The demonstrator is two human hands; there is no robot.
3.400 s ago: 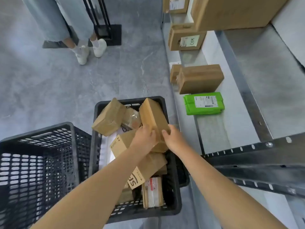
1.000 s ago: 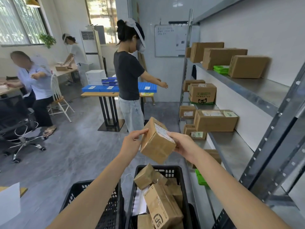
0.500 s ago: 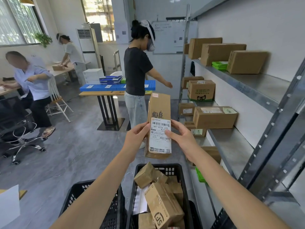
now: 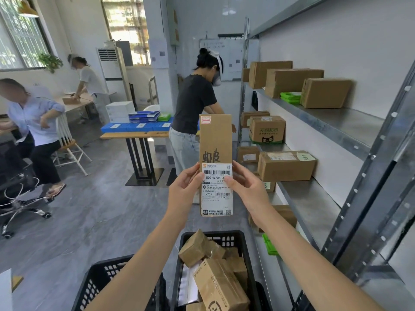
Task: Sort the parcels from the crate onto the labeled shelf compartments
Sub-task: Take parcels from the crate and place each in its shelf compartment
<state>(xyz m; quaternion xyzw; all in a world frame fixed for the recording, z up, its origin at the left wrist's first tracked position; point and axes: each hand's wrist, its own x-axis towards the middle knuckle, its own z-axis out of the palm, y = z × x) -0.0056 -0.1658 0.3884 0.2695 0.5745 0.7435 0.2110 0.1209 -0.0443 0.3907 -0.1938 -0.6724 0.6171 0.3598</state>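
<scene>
I hold a tall brown cardboard parcel [image 4: 215,142] upright in front of me, its white shipping label facing the camera. My left hand [image 4: 185,190] grips its left edge and my right hand [image 4: 246,188] grips its right edge, thumbs on the label. Below stands the black plastic crate [image 4: 243,239] with several brown parcels inside. To the right rises the metal shelf [image 4: 318,198], holding cardboard boxes and green packets on its levels.
A second black crate [image 4: 101,279] stands left of the first. A person in a black shirt [image 4: 193,102] stands ahead by a blue-topped table [image 4: 134,129]. Two more people are at the left, one seated near an office chair [image 4: 20,198]. Grey floor lies between.
The parcel has been lifted out of the crate, turned upright with its label toward me, and raised a little higher. Both hands kept hold of it.
</scene>
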